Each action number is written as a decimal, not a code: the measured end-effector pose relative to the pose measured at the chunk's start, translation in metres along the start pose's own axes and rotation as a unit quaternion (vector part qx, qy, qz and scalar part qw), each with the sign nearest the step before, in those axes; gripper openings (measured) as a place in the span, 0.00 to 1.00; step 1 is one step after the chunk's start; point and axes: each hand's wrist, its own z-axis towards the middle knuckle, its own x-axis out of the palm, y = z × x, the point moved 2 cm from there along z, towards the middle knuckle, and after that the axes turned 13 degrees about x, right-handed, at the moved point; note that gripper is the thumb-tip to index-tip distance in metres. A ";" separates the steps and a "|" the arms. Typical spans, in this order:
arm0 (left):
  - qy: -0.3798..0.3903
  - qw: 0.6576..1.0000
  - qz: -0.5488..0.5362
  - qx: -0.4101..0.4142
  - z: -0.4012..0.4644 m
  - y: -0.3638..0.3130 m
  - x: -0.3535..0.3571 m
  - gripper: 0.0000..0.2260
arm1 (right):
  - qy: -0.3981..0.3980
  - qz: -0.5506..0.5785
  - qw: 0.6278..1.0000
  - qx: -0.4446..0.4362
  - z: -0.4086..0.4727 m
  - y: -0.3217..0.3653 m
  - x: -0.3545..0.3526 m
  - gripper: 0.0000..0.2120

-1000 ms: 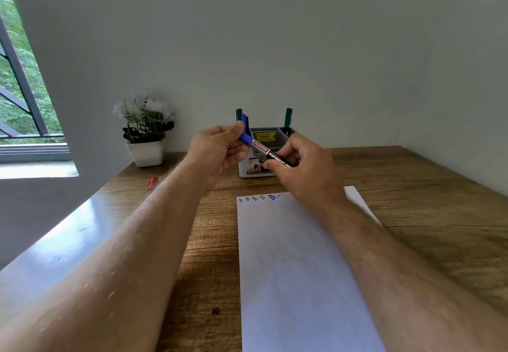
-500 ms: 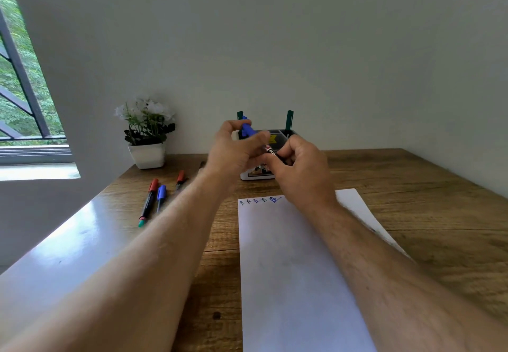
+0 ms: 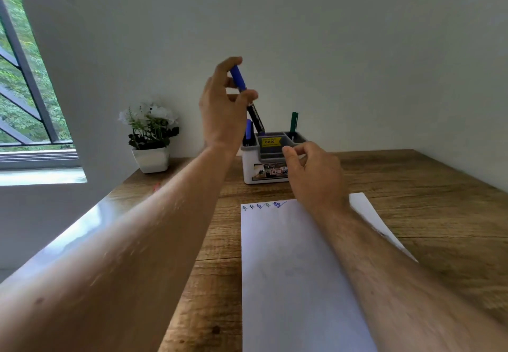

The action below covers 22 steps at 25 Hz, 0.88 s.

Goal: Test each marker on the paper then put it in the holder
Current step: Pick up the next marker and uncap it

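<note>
The left hand (image 3: 224,112) pinches the capped blue marker (image 3: 246,96) between thumb and fingers near its cap, holding it steeply tilted, cap up and tail down, with the tail just above the back-left part of the holder (image 3: 270,159). The step in hand looks like dropping this marker into the holder, and doing it well seems to mean bringing the barrel closer to upright, lining the tail over an open cell, lowering until the tail is inside the rim, and only then easing the pinch, so the marker slides down instead of tipping against the divider or knocking its neighbours. A second blue marker (image 3: 248,130) already stands in the left cell, just beside and partly behind the wrist, and a green marker (image 3: 294,123) stands in the right rear cell; which cell the held marker is aimed at I cannot tell. The right hand (image 3: 313,175) hangs free in front of the holder with fingers loosely curled and nothing in them, near the holder's front right corner; whether it touches the holder is not clear. The paper (image 3: 297,269) lies on the desk (image 3: 426,200) below both forearms, with a row of small test marks (image 3: 264,205) along its far edge, between the holder and the person.
</note>
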 end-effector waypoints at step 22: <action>0.281 0.891 0.352 -0.053 0.023 0.052 0.078 0.22 | 0.035 -0.082 0.996 0.012 0.000 0.002 0.012 0.22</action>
